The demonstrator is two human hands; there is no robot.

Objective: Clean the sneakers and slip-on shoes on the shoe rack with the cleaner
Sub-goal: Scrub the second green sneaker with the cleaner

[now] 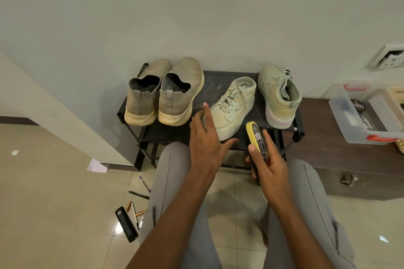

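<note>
The right hand [265,160] grips a yellow shoe-cleaner bottle [256,140] at 5 o'clock of the near sneaker [235,106]. The left hand [204,137], fingers spread, hovers at that sneaker's 8 o'clock over the black shoe rack [218,82]. Slip-on shoes [164,94] stand at the rack's 9 o'clock end, the second sneaker [278,96] at 3 o'clock.

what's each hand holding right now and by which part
The right hand grips the yellow-topped cleaner bottle around its lower body. The left hand holds nothing, fingers spread beside the near sneaker.
</note>
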